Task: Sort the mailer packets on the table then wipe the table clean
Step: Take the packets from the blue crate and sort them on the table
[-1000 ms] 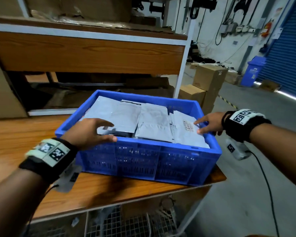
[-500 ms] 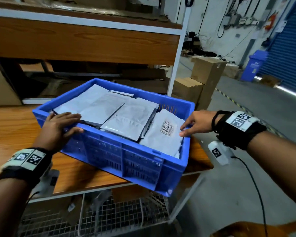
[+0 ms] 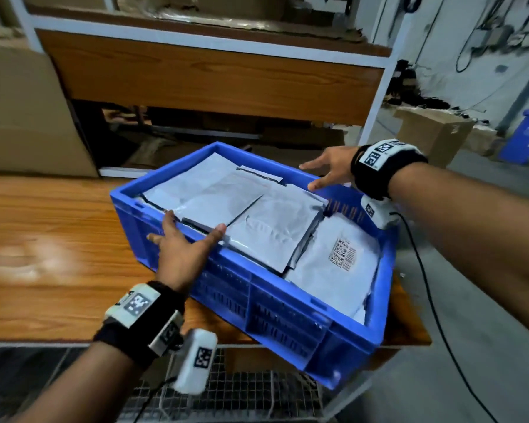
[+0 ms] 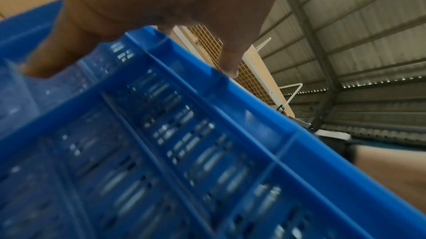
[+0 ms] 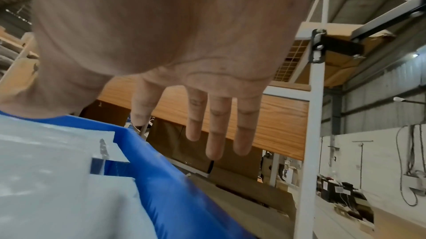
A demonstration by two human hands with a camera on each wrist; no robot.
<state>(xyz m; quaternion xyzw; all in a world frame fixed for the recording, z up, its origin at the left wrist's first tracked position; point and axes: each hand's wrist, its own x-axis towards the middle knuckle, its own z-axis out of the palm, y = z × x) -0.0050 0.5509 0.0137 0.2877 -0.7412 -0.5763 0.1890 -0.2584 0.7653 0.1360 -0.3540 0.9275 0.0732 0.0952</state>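
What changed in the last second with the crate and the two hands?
The blue crate has swung round on the wooden table, its near right corner now past the table edge. The left hand shifted along the near rim; the right hand moved to the far rim, fingers straight. The mailer packets stayed stacked inside.

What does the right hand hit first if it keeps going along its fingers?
Probably nothing close: the right hand points past the blue crate's far rim toward the dark gap under the wooden shelf. Depth unclear.

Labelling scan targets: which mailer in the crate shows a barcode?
The white mailer at the blue crate's right end; the grey mailers beside it show plain faces.
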